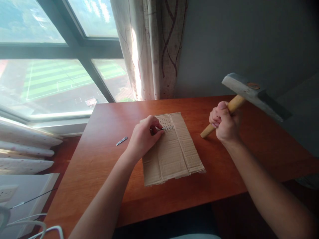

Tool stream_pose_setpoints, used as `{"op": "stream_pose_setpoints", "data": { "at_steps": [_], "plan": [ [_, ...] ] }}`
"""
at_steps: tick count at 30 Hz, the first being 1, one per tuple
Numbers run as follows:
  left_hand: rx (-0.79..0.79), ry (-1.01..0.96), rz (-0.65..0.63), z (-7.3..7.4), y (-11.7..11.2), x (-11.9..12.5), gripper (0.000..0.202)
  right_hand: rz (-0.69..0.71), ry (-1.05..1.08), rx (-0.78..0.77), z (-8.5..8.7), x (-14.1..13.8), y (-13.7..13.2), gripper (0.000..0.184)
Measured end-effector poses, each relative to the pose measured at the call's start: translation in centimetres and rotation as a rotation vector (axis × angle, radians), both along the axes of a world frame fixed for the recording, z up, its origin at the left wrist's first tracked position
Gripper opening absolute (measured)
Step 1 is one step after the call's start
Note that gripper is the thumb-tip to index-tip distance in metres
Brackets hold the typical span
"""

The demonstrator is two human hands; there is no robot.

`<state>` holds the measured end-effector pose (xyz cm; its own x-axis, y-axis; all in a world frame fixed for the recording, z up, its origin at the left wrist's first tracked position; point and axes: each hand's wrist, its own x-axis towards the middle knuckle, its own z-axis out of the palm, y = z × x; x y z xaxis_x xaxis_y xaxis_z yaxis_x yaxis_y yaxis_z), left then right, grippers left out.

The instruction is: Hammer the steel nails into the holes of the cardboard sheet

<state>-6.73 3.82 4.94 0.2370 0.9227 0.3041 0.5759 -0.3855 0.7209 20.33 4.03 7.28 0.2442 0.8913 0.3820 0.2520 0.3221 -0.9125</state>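
My right hand (225, 121) is wrapped round the wooden handle of a hammer (236, 103), holding it raised above the right side of the table. The grey metal head is up and tilted, its far end slightly blurred. On a sheet of corrugated cardboard (171, 156), my left hand (146, 134) pinches a small thin nail (162, 128) between thumb and fingers, most of it hidden. Rows of small dark holes (164, 121) mark the cardboard's far part. Beside the fingertips runs a short row of shiny nail-like bits (169, 128).
A few slim silver metal pieces (121, 141) lie left of the cardboard on the reddish-brown table (99, 172). Beyond the table are a window (82, 49), a curtain (147, 49) and a grey wall (224, 43). White cables (41, 225) hang at lower left.
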Motion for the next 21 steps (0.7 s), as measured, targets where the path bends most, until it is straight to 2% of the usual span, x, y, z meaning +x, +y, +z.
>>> {"op": "stream_pose_setpoints", "data": {
  "at_steps": [4,10,14,17,19,21],
  "plan": [
    [0.003,0.008,0.003,0.0,0.0,0.0,0.017,0.056,0.140,0.051,-0.1,0.3,-0.1,0.053],
    [0.046,0.042,-0.015,0.4,-0.3,-0.1,0.014,0.135,0.239,0.167,-1.0,0.6,0.4,0.058],
    [0.129,-0.044,0.023,1.1,-0.1,-0.7,0.004,0.149,0.266,0.186,-1.2,0.3,0.3,0.056],
    [0.176,-0.066,0.124,1.4,0.2,-2.4,0.006,0.151,0.281,0.189,-1.3,0.2,0.1,0.055],
    [0.192,0.042,0.219,1.3,0.3,-4.3,0.009,0.147,0.291,0.199,-1.3,0.3,0.0,0.056],
    [0.194,0.229,0.308,0.9,0.0,-6.4,0.012,0.137,0.297,0.221,-1.4,0.6,0.0,0.057]
  ]
}}
